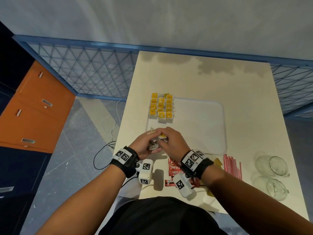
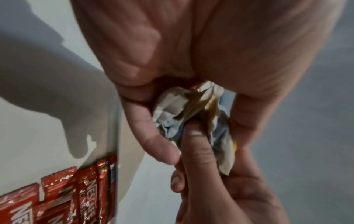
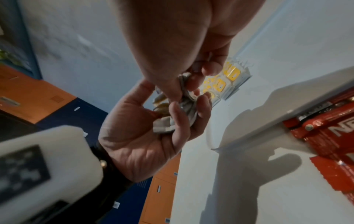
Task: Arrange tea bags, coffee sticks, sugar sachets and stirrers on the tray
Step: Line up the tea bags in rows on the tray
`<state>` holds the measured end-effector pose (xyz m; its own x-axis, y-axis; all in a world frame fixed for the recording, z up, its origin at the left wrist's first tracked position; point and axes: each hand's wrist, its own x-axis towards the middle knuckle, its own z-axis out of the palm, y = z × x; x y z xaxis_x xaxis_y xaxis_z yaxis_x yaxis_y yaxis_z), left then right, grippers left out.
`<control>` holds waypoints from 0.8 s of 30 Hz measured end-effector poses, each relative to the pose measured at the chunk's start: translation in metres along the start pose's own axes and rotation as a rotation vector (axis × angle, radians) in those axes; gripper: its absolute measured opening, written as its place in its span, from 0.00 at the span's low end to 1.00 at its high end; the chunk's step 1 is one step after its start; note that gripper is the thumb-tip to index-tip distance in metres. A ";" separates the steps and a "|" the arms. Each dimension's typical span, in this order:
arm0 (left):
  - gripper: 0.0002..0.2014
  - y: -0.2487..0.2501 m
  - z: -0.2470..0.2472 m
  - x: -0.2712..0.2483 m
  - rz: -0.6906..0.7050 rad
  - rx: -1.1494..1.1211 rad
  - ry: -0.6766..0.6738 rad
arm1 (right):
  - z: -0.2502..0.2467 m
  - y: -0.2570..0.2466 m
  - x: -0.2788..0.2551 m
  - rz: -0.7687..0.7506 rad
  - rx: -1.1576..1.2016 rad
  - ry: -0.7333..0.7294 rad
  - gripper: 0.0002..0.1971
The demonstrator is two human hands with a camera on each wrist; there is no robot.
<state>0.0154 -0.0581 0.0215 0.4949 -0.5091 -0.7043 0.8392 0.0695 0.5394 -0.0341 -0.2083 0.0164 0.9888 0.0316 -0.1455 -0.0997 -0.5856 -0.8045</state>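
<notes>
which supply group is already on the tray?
The tea bags: their yellow-tagged rows sit at the tray's far left corner. The coffee sticks and pink stirrers lie on the table, off its near edge.

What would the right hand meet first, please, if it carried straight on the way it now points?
Probably the rows of tea bags already laid on the tray, beyond the right hand; depth is uncertain.

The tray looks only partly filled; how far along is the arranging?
Early. Done: rows of yellow-tagged tea bags sit at the white tray's far left corner. In hand: the left hand holds a bunch of tea bags, and the right hand pinches at it. Left: red coffee sticks and pink stirrers lie off the tray.
</notes>
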 end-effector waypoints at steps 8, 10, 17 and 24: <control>0.14 0.002 -0.011 -0.002 0.136 -0.005 0.026 | -0.016 0.005 -0.010 0.069 0.167 0.057 0.18; 0.13 0.002 -0.011 -0.003 0.162 0.021 0.032 | -0.019 0.006 -0.012 0.105 0.220 0.052 0.15; 0.09 0.007 -0.011 -0.006 0.154 -0.026 0.072 | -0.030 -0.001 -0.011 0.233 0.523 0.095 0.17; 0.04 0.005 -0.003 -0.010 0.129 0.035 0.195 | -0.031 -0.005 -0.011 0.225 0.415 0.200 0.09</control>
<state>0.0154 -0.0503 0.0296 0.6348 -0.3222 -0.7023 0.7593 0.0917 0.6442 -0.0407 -0.2307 0.0392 0.9356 -0.2373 -0.2615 -0.3083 -0.1876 -0.9326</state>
